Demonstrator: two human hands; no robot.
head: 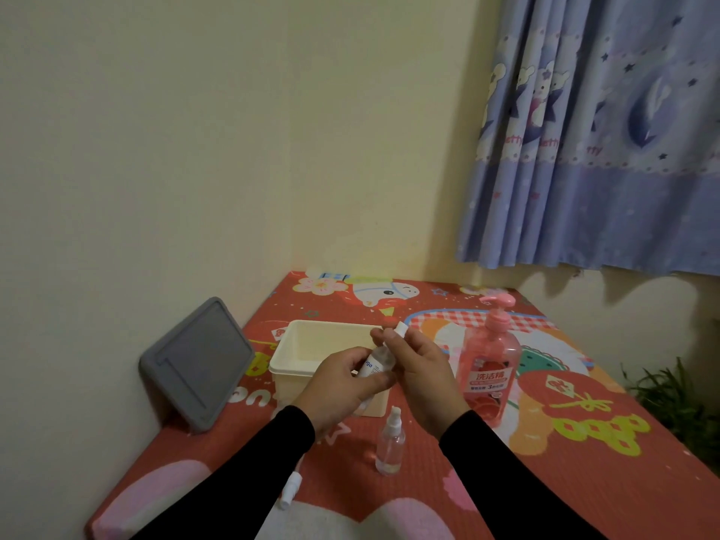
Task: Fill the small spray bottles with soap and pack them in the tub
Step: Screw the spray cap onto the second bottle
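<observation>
**Spray bottle held between both hands above the tub**

The small spray bottle [375,362] lay tilted, long axis running up and right, over the cream tub [307,354]. The left hand [343,383] gripped its body; the right hand [419,368] pinched its white top. Clear plastic, partly labelled. A second bottle [390,442] stood nearer, on the desk [545,481]; the pink soap dispenser [489,364] stood right.

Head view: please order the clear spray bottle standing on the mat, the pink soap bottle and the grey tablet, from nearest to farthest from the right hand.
From the right hand:
1. Pink soap bottle, just to its right.
2. Clear spray bottle, below it, standing on the mat.
3. Grey tablet, far left, against the wall.
</observation>
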